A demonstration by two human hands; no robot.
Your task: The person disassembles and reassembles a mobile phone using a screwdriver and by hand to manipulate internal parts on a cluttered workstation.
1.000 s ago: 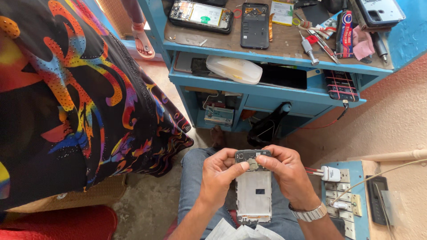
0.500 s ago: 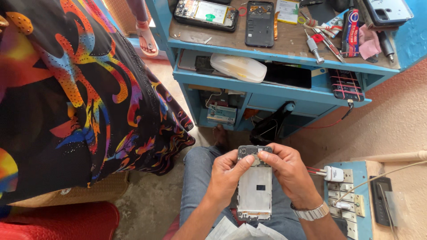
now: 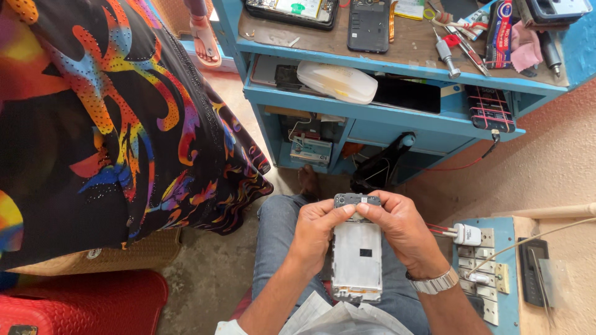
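Note:
An opened phone with its back cover off, showing a silver inner frame, rests over my lap. My left hand grips its left side, thumb pressed on the dark top section near the camera. My right hand, with a metal wristwatch, holds the right side, its fingertips on the same top section. Both thumbs meet at the phone's upper edge.
A blue workbench ahead holds phones, a screwdriver and tools, with a white case on its shelf. A person in a black patterned garment stands close on the left. A blue socket board lies right.
The view has shifted slightly; the phone and both hands sit a little higher in the frame. My fingers keep pressing at the phone's top.

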